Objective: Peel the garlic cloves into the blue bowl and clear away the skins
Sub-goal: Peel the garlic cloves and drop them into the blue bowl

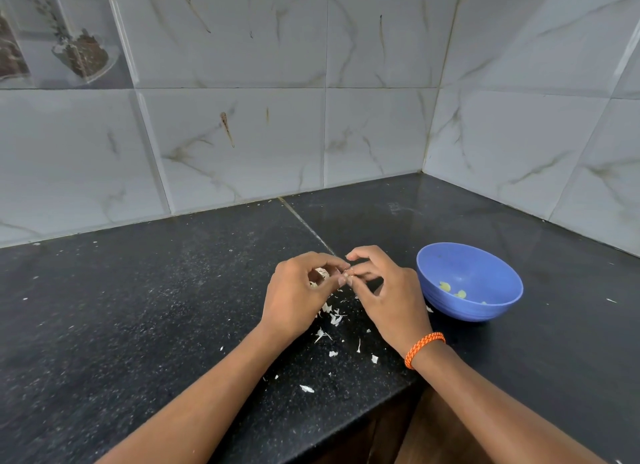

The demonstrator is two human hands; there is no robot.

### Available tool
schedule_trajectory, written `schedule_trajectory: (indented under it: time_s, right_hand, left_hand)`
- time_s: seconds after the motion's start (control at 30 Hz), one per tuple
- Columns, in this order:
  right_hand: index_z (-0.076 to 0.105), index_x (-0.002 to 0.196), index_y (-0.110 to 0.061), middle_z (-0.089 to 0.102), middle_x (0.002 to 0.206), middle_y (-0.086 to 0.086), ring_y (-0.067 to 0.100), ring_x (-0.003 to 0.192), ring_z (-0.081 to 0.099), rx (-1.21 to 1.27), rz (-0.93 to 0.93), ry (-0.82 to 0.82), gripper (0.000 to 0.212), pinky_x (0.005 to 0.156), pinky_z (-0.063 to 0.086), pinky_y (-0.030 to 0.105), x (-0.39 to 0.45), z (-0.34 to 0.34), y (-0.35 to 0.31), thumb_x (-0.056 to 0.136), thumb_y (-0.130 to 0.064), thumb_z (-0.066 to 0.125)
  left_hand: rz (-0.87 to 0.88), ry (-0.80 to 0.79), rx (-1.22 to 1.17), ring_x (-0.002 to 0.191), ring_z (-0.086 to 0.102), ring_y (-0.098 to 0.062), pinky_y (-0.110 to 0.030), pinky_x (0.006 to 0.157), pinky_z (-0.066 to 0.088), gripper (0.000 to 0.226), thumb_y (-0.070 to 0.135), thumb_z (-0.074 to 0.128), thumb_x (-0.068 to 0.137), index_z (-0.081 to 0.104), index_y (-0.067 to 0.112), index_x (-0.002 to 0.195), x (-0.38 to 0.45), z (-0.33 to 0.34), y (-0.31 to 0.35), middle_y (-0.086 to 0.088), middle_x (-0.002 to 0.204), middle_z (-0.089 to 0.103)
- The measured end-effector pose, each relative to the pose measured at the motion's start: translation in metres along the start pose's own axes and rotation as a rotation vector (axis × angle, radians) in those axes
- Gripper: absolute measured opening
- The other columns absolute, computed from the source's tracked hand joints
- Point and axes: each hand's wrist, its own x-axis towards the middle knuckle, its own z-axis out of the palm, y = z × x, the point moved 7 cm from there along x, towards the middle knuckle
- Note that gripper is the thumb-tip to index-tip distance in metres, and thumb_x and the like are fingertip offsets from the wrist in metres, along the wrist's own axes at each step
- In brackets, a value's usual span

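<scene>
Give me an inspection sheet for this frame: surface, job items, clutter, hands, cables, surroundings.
Surface: black speckled counter, corner spot.
Job's things: blue bowl at right, a few peeled cloves inside; garlic in left hand.
Clutter: skins scattered on counter under and near the hands.
Hands: left hand grips garlic; right hand fingers pinch at it. Orange band on right wrist.
Cables: nothing seen.
Surroundings: marbled wall tiles, some brown stains.
</scene>
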Motion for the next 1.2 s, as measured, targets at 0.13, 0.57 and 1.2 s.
schedule_trajectory:
  time_s: [0.13, 0.57, 1.2]
  right_hand:
    - [0.062, 0.114, -0.034, 0.077, 0.087, -0.023, -0.002, 0.084, 0.074, 0.009, 0.003, 0.014, 0.032, 0.072, 0.062, 0.040, 0.000, 0.000, -0.003, 0.092, -0.025, 0.083]
    - [0.059, 0.111, -0.037, 0.073, 0.089, -0.017, 0.009, 0.081, 0.070, 0.010, -0.009, 0.081, 0.039, 0.061, 0.052, 0.027, 0.000, 0.001, -0.002, 0.087, -0.017, 0.083]
    - [0.054, 0.091, -0.030, 0.051, 0.062, -0.017, 0.012, 0.052, 0.043, -0.097, -0.012, 0.131, 0.031, 0.053, 0.048, 0.044, -0.002, -0.003, -0.014, 0.083, -0.015, 0.080]
  left_hand:
    - [-0.027, 0.049, 0.006, 0.083, 0.075, -0.003, -0.043, 0.082, 0.062, 0.010, 0.027, 0.087, 0.092, 0.086, 0.037, 0.092, 0.000, -0.003, 0.000, 0.024, 0.092, 0.080]
    - [-0.066, 0.060, 0.003, 0.076, 0.075, -0.007, -0.043, 0.073, 0.064, 0.006, 0.030, 0.085, 0.093, 0.083, 0.034, 0.088, -0.002, 0.004, -0.004, 0.020, 0.083, 0.079]
    - [-0.090, 0.056, -0.113, 0.076, 0.079, -0.010, -0.044, 0.077, 0.067, 0.007, 0.012, 0.088, 0.090, 0.088, 0.019, 0.090, -0.002, 0.003, 0.002, 0.010, 0.080, 0.082]
